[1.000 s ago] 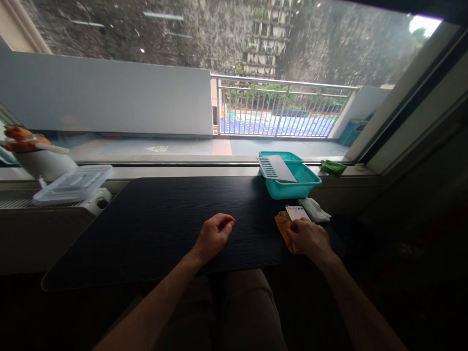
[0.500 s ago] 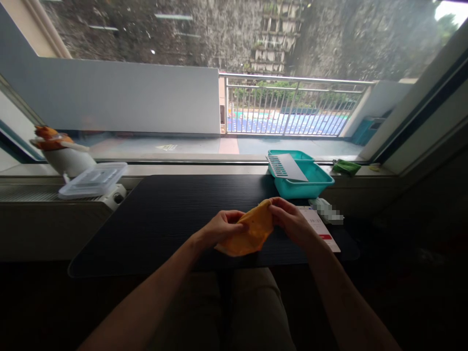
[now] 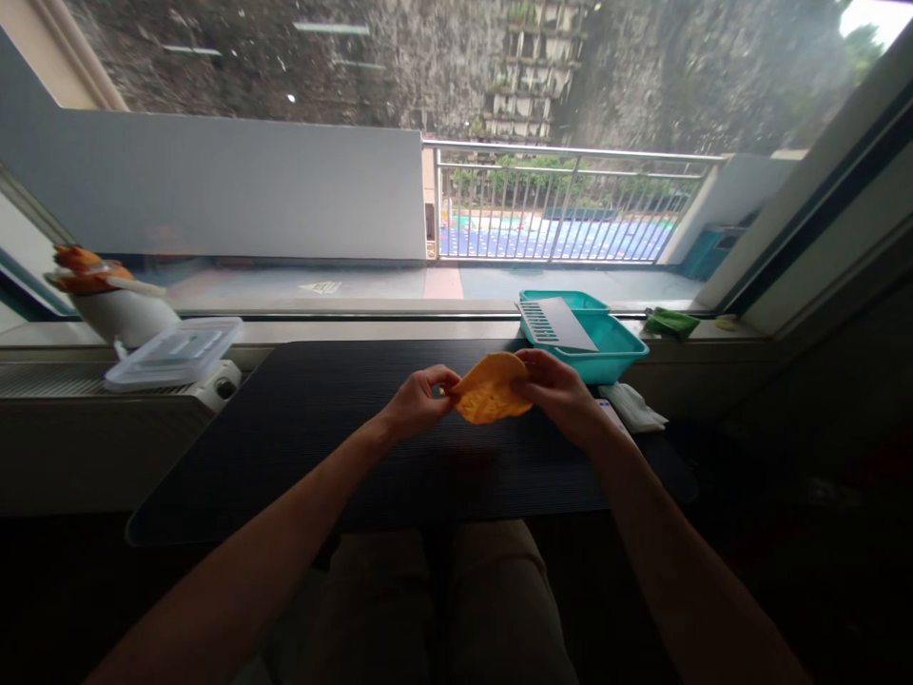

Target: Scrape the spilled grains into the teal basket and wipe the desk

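An orange cloth hangs in the air above the black table, held between both hands. My left hand pinches its left edge with fingers closed. My right hand grips its right edge, fingers curled round the fabric. The cloth is bunched into a rounded shape between them. Just past my right hand a white card or phone lies on the table, mostly hidden by my wrist.
A teal basin with a grey slotted board across it stands at the table's back right. White tissue lies beside it. A clear plastic lid and a white figurine sit on the left sill, a green item on the right sill.
My right hand lifted the orange cloth off the table beside the card. My left hand came over and took its other edge. Both hands have raised it higher since half a second ago.
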Action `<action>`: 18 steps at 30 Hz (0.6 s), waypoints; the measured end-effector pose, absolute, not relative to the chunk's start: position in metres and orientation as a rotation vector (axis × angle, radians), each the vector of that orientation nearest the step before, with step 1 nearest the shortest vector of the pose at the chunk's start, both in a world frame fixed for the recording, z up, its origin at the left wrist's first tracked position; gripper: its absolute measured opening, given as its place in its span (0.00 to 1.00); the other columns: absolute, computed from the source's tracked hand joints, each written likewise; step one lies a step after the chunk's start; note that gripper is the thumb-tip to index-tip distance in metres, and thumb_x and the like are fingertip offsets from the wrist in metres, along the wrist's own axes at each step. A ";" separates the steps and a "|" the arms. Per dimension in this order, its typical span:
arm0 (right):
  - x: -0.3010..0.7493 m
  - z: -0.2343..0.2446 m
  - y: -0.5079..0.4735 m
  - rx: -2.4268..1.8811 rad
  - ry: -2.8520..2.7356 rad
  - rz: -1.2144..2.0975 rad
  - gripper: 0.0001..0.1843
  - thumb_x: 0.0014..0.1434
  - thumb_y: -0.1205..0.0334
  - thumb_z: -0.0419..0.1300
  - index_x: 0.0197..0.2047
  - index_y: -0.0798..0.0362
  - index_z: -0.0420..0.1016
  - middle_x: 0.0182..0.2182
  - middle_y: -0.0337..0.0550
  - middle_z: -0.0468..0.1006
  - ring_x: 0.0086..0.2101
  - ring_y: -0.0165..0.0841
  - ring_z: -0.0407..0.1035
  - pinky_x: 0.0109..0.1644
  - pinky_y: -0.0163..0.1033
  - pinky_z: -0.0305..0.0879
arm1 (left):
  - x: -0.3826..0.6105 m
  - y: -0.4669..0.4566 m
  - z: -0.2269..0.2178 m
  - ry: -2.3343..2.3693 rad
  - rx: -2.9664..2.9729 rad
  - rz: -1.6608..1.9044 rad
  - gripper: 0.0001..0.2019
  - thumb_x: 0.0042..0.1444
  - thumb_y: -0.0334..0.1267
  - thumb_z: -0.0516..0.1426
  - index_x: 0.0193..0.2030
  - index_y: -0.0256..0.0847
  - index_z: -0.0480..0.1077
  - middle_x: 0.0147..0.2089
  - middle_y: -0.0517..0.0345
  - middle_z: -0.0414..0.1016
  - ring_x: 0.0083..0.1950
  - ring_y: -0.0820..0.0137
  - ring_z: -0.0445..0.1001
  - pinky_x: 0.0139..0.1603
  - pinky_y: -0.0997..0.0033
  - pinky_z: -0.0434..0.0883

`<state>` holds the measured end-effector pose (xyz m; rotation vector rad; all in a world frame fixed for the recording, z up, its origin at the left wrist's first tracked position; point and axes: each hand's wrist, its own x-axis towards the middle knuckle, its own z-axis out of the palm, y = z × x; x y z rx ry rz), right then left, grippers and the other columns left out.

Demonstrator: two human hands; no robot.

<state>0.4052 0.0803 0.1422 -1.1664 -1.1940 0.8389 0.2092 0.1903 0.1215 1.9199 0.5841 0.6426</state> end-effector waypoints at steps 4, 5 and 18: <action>0.389 0.117 0.040 -1.444 -1.581 0.797 0.13 0.51 0.64 0.60 0.42 0.52 0.76 0.38 0.41 0.79 0.38 0.36 0.72 0.43 0.39 0.67 | 0.187 0.167 0.101 0.560 2.119 0.556 0.06 0.45 0.31 0.59 0.31 0.41 0.75 0.38 0.57 0.77 0.44 0.64 0.73 0.53 0.63 0.66; 0.385 0.109 0.033 -1.481 -1.634 0.822 0.13 0.51 0.66 0.60 0.41 0.52 0.77 0.38 0.41 0.79 0.37 0.36 0.72 0.42 0.38 0.67 | 0.182 0.160 0.095 0.558 2.155 0.523 0.06 0.44 0.30 0.59 0.31 0.42 0.75 0.38 0.57 0.77 0.45 0.64 0.73 0.54 0.62 0.65; 0.402 0.082 0.077 -1.495 -1.325 1.079 0.20 0.55 0.52 0.60 0.46 0.56 0.76 0.35 0.44 0.80 0.35 0.33 0.73 0.36 0.35 0.69 | 0.188 0.151 0.084 0.841 2.355 0.476 0.16 0.59 0.43 0.52 0.23 0.41 0.71 0.31 0.56 0.77 0.37 0.66 0.73 0.42 0.69 0.67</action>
